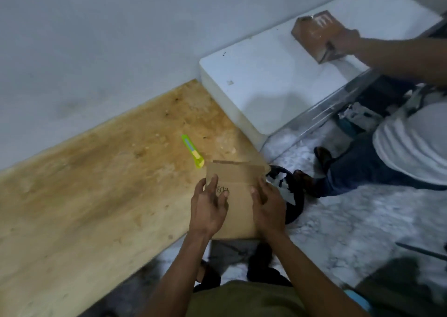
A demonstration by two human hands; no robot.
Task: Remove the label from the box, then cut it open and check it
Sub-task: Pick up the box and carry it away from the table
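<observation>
A flat, plain brown cardboard box (pixel 238 195) lies at the near right corner of a worn, stained plywood tabletop (pixel 96 183), its near edge jutting slightly past the table's edge. Its matte top shows a seam across the far part and a short handwritten scrawl in dark ink near the left side. The person's left hand (pixel 209 205) rests on the box's left portion, fingers straight and loosely spread, fingertips beside the scrawl. The right hand (pixel 268 208) lies along the box's right edge, palm down, fingers extended forward and close together, thumb on the top surface. Both forearms reach forward from the bottom of the view, wrists roughly level; neither hand curls round the box.

Just beyond the box's far left corner lies a lime-green plastic utility knife (pixel 192 154) with a yellow slider, angled on the wood, apart from both hands.

A thick white foam slab (pixel 266 82), smooth and blocky, abuts the tabletop's far right end against a pale wall (pixel 121 38). A second person in a white ribbed shirt (pixel 411 147) and dark jeans stands at right, reaching across the slab and holding a glossy, tape-wrapped brown parcel (pixel 314 36). The floor (pixel 338 220) is mottled grey and white stone.
</observation>
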